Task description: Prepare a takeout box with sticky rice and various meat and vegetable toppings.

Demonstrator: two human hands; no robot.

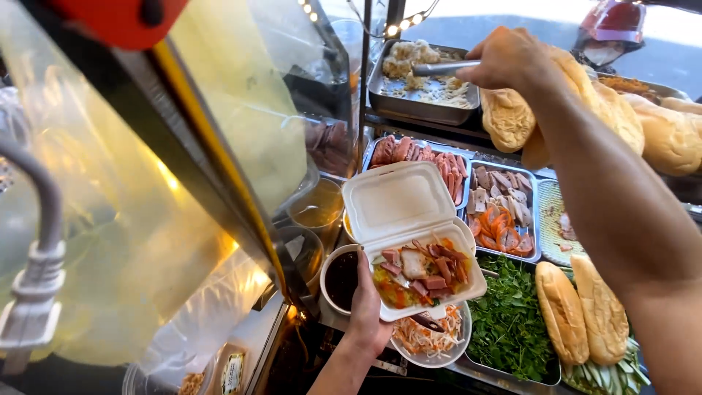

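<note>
My left hand [368,306] holds an open white foam box [398,197] from below; its lower half carries sliced meat, pickled carrot and greens [421,272]. My right hand [506,57] reaches to the back and grips metal tongs [439,68], whose tips lie in a steel tray of pale shredded food [420,99]. The lid of the box stands open toward the trays.
Steel trays of sliced sausage [446,164], cold cuts [504,192] and carrot [501,232] sit behind the box. Herbs [508,322], baguettes [581,311], more bread [658,128], a dark sauce cup [341,278], a bowl of shredded pickle [431,344] and plastic sheeting [146,205] at left surround it.
</note>
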